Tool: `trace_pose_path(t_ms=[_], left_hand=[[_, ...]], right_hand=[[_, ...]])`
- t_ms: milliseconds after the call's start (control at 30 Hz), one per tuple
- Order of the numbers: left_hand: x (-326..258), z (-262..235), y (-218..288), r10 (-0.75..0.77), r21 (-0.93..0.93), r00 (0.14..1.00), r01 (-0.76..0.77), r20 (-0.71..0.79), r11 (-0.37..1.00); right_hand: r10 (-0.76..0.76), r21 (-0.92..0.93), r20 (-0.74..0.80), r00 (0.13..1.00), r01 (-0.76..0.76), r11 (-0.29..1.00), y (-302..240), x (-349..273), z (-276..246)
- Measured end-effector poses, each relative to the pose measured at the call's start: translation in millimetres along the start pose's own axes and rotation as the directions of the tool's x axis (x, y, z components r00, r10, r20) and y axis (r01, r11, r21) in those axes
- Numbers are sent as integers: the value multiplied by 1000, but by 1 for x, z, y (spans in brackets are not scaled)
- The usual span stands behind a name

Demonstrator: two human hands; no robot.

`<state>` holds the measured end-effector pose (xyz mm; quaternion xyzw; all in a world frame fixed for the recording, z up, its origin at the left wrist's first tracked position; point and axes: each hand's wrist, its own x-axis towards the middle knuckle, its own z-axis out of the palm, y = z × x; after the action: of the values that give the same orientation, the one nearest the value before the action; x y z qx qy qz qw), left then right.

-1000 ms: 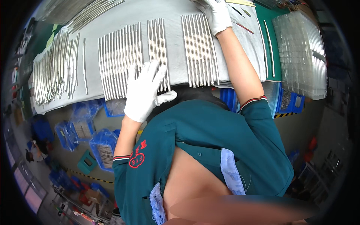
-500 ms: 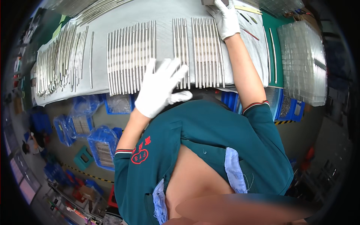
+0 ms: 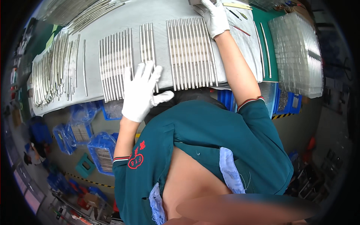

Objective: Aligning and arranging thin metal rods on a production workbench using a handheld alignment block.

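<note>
My left hand (image 3: 142,90), in a white glove, hovers at the table's near edge with its fingers spread. Its fingertips reach over the lower ends of a narrow group of metal rods (image 3: 147,43). Left of these lies a wider row of silvery rods (image 3: 116,63), side by side. On the other side, a broad row of similar rods (image 3: 191,52) stretches toward my right arm. At the far edge my gloved right hand (image 3: 216,18) has its fingers on a dark grey-brown block (image 3: 195,2), which the frame's top cuts off.
A dense batch of rods (image 3: 56,71) covers the table's left end, with one single rod (image 3: 85,67) beside it. Clear plastic trays (image 3: 296,56) are stacked at the right. Thin tools (image 3: 241,30) lie beyond my right wrist. Blue crates (image 3: 101,153) stand below.
My left hand has moved left. The right row of rods has grown wider and the left row narrower; a small group now lies apart between them, further left. My right hand stays at the block.
</note>
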<state>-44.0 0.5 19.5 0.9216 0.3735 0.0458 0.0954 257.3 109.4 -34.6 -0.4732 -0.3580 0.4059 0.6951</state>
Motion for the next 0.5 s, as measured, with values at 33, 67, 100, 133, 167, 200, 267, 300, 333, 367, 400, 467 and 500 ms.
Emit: trace_pose_path(t_ms=[33,67,100,133,167,200,267,300,333,367,400,467,500], left_hand=[[1,7,2,29,6,998,-28,-57,1000],[4,11,3,43,-28,998,-45,-53,999],[6,13,5,57,-61,997,-60,-49,996],[9,12,10,72,-80,996,-76,-52,994],[8,15,11,88,-77,994,-93,-71,993],[6,18,11,103,-74,991,-110,-90,991],[4,21,9,91,-86,990,-100,-105,991],[3,19,9,59,-51,993,-65,-101,997],[1,18,8,30,-16,995,-31,-98,999],[-2,17,6,23,13,992,-22,-126,1000],[-4,12,4,-2,12,995,4,-104,1000],[-12,10,-2,-49,37,993,53,-104,998],[-17,12,-7,-67,51,988,75,-137,996]], right_hand=[[11,6,8,1000,-12,1000,1,1,1],[23,12,17,1000,-23,1000,2,1,2],[35,18,26,999,-36,999,3,2,2],[42,24,33,999,-43,999,1,1,3],[50,31,41,998,-52,998,0,1,4],[39,11,24,999,-39,999,-1,0,7],[31,-10,11,999,-31,999,-8,-4,13],[63,73,-20,998,-61,995,-10,-6,16],[97,156,-49,994,-88,984,-10,-7,19],[96,63,-45,994,-93,994,-8,-4,13],[99,70,-39,994,-96,993,-9,-3,9],[50,8,-9,999,-50,999,-11,-3,6],[24,-23,7,1000,-24,999,-12,-3,6]])
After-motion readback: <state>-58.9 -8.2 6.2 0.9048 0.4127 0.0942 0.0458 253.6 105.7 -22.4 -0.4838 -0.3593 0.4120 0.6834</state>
